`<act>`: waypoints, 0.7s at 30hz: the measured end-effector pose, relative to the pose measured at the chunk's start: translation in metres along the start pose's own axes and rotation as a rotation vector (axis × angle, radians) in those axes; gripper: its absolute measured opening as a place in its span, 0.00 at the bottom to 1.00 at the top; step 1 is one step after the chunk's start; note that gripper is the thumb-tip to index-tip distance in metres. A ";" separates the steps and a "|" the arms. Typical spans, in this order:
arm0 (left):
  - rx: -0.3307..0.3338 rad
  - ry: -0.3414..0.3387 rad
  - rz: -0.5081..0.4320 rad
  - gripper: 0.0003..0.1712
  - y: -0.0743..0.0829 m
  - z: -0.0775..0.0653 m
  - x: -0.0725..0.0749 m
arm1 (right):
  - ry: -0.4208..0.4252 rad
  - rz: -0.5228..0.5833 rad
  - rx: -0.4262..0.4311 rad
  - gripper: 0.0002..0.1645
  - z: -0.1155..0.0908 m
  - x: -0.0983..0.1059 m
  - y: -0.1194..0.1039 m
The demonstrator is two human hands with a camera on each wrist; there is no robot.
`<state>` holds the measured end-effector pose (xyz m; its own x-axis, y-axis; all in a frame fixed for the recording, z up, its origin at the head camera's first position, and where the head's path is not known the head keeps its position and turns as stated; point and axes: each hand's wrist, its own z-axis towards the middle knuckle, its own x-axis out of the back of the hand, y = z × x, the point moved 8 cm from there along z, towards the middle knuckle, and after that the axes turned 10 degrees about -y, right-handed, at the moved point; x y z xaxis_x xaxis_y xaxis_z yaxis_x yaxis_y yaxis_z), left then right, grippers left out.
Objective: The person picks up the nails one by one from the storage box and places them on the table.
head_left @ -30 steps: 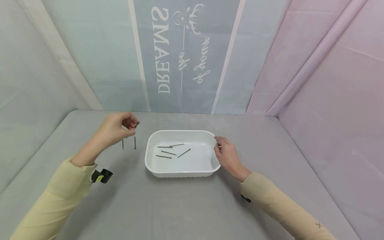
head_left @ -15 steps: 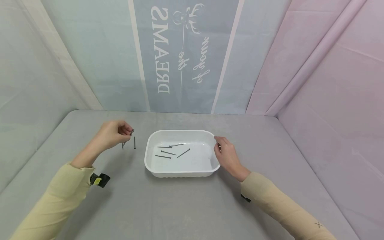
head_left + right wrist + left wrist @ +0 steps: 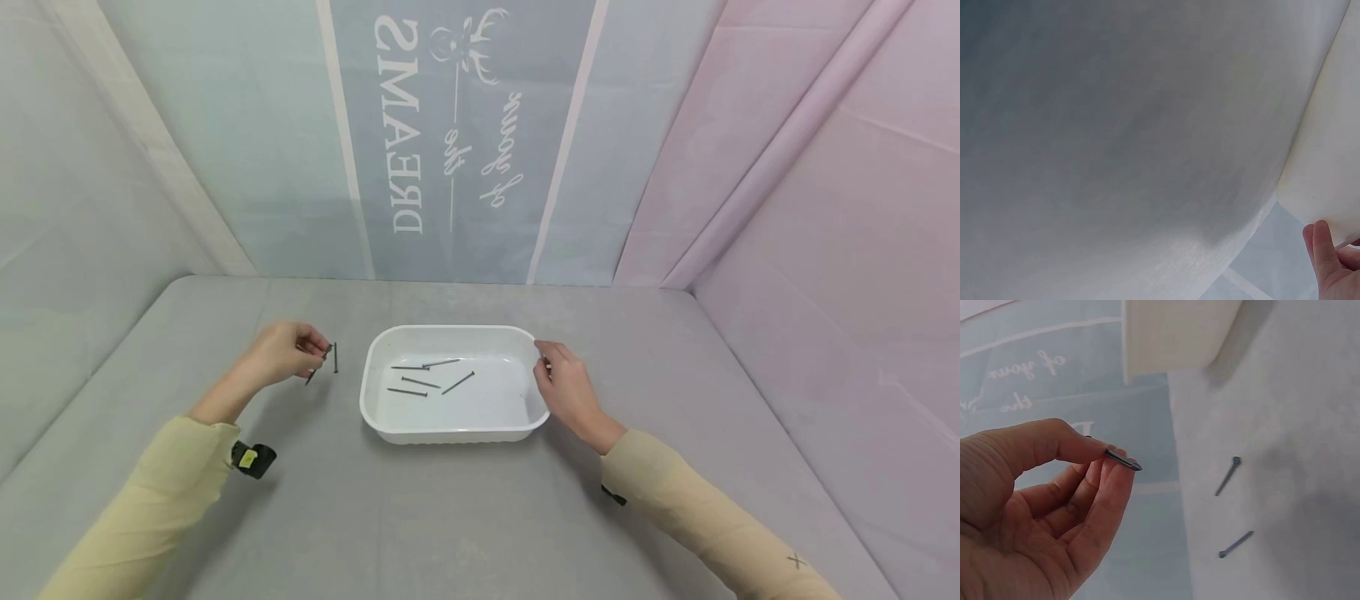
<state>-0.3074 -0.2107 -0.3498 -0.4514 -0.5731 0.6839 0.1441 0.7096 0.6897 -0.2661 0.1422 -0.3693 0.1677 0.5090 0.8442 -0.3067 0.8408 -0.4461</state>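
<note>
My left hand [image 3: 283, 354] pinches a dark nail [image 3: 1124, 460] between thumb and fingertips, just above the table left of the tray. Two more nails lie on the table under it: one nail [image 3: 336, 358] right beside the fingertips, and another nail [image 3: 1236, 544] closer to the wrist, partly covered by the hand in the head view. A white rectangular tray [image 3: 457, 437] stands in the middle, with several nails [image 3: 422, 382] scattered over the left half of its floor. At the tray's right end, my right hand [image 3: 572, 387] grips the rim, fingers [image 3: 1322, 247] against the outer wall.
Grey cloth covers the table [image 3: 465, 517]. A blue fabric backdrop [image 3: 465, 167] with printed lettering rises behind the far edge, and pale fabric walls close off both sides. Each sleeve cuff carries a black strap, the left strap [image 3: 253, 459] showing a yellow patch.
My left hand has moved down and slightly left in the head view, toward the two nails on the table, the pinched nail going with it. The right hand and tray have stayed put.
</note>
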 end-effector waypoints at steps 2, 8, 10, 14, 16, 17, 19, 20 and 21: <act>0.012 -0.014 -0.013 0.13 -0.004 0.001 -0.003 | 0.001 0.001 0.005 0.18 0.000 0.001 -0.001; 0.038 -0.053 -0.017 0.13 -0.014 0.004 -0.010 | -0.004 0.009 0.007 0.19 0.000 0.002 -0.002; 0.054 -0.069 -0.016 0.13 -0.018 0.005 -0.012 | -0.003 0.011 0.007 0.18 0.000 0.002 -0.002; 0.083 -0.104 -0.026 0.12 -0.025 0.006 -0.019 | -0.002 0.012 0.003 0.18 0.000 0.002 -0.002; 0.092 -0.117 -0.030 0.12 -0.027 0.006 -0.022 | -0.003 0.010 -0.002 0.18 0.000 0.002 -0.001; 0.095 -0.122 -0.029 0.12 -0.028 0.006 -0.023 | -0.004 0.009 -0.004 0.18 0.000 0.002 -0.001; 0.104 -0.133 -0.031 0.11 -0.030 0.006 -0.025 | -0.007 0.006 -0.007 0.18 0.000 0.002 -0.001; 0.108 -0.141 -0.033 0.11 -0.031 0.006 -0.026 | -0.007 0.005 -0.009 0.19 0.000 0.002 -0.001; 0.114 -0.147 -0.032 0.11 -0.032 0.006 -0.027 | -0.008 0.006 -0.009 0.19 0.000 0.002 -0.001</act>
<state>-0.3049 -0.2158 -0.3920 -0.5789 -0.5363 0.6142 0.0309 0.7383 0.6738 -0.2657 0.1423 -0.3677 0.1585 0.5125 0.8439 -0.2995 0.8394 -0.4535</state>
